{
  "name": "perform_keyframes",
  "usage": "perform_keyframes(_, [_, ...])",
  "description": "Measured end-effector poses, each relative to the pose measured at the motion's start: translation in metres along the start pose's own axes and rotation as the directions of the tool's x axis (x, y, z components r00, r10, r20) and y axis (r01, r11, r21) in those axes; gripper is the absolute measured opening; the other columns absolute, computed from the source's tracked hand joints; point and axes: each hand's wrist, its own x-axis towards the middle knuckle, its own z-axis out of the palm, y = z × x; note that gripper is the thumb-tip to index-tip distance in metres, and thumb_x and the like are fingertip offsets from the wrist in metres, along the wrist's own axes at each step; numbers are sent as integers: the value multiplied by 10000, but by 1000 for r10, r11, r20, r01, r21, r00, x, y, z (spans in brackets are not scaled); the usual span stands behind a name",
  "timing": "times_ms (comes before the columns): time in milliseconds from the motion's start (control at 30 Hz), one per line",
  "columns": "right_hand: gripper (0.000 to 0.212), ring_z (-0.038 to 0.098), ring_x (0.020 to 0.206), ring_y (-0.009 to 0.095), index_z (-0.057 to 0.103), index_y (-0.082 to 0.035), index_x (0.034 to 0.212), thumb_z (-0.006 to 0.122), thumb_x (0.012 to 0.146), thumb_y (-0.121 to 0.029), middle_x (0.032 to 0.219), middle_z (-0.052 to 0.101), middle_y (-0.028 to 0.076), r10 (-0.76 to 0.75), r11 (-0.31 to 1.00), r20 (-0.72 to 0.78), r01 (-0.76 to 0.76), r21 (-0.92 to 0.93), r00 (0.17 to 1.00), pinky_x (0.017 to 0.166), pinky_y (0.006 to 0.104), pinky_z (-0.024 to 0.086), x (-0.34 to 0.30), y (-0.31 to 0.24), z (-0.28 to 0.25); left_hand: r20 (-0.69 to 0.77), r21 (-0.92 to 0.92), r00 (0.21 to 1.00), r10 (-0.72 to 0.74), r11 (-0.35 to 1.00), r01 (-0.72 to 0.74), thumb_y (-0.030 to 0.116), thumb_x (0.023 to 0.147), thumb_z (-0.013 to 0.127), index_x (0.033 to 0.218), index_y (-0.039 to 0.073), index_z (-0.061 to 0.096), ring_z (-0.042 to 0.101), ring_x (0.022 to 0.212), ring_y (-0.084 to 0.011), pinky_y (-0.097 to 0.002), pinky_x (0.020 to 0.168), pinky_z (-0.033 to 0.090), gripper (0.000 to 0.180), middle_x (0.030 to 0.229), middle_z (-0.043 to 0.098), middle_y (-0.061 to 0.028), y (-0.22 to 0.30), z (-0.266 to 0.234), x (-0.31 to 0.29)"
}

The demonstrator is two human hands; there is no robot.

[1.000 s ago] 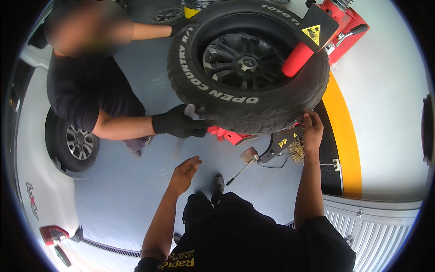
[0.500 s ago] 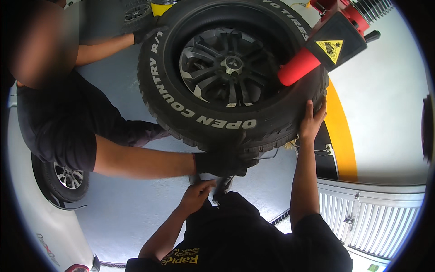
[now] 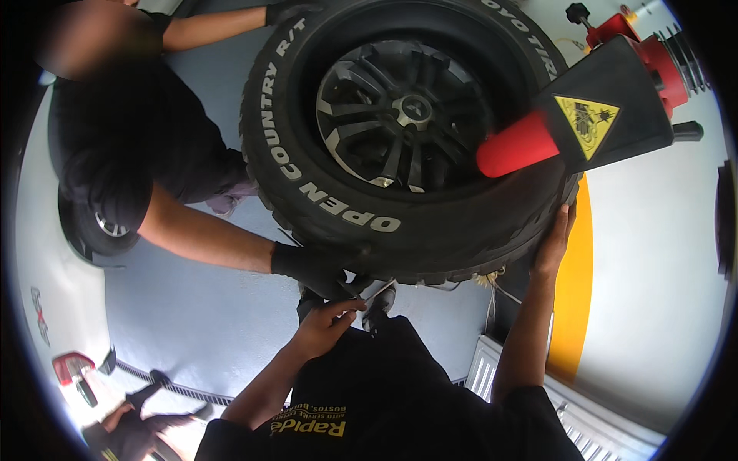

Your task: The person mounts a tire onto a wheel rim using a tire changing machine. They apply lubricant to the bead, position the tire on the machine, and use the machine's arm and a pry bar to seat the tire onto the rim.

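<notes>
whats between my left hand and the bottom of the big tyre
In the head view, a co-worker's black-gloved hand lies between your left hand and the tyre, gripping the tyre's lower edge just above your fingers.

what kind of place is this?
Most likely a tyre or auto service workshop: a large off-road tyre on a black alloy wheel, a red tyre-changing machine, and another wheel standing on the grey painted floor.

Garage bay around me

Under me lies a smooth grey-blue painted floor (image 3: pixel 200 323), a broad yellow floor stripe (image 3: pixel 573 307) on my right, pale floor (image 3: pixel 661 292) beyond it, and a white ribbed metal panel (image 3: pixel 584 430) nearby.
</notes>
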Motion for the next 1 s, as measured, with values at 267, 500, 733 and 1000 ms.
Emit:
perform_keyframes(267, [733,376,1466,312,257,9,1608,493,1054,-408,1604,364,214,-57,979,-8,57,196,998,1223,377,247,10,-12,17,-152,281,904,400,894,-348,47,1014,572,1285,39,653,724,1067,-266,-362,914,557,282,1138,719,-150,110,38,10])
perform_keyframes(500, [732,391,1447,311,249,-27,1618,487,1056,-431,1594,365,214,-19,998,-36,21,56,999,1203,389,274,6,-18,12,-329,282,794,511,856,-434,14,992,561,1358,-14,570,638,1226,-302,-371,974,527,368,1323,605,-195,135,68,24])
perform_keyframes(733, [791,355,1452,333,174,-21,1624,536,1052,-431,1599,308,237,-32,978,-68,45,205,997,1201,409,269,-45,14,16,-243,213,902,357,927,-310,39,981,590,1346,27,582,611,1228,-303,-392,1027,500,365,1317,603,-167,88,120,20])
perform_keyframes(1000, [860,226,1500,384,86,13,1620,542,1050,-442,1599,194,273,-55,994,134,66,-82,989,1228,465,183,-52,14,-2,-601,1,774,201,968,-250,13,974,587,1430,2,459,512,1326,-300,-413,1064,483,474,1346,500,-164,69,161,29])
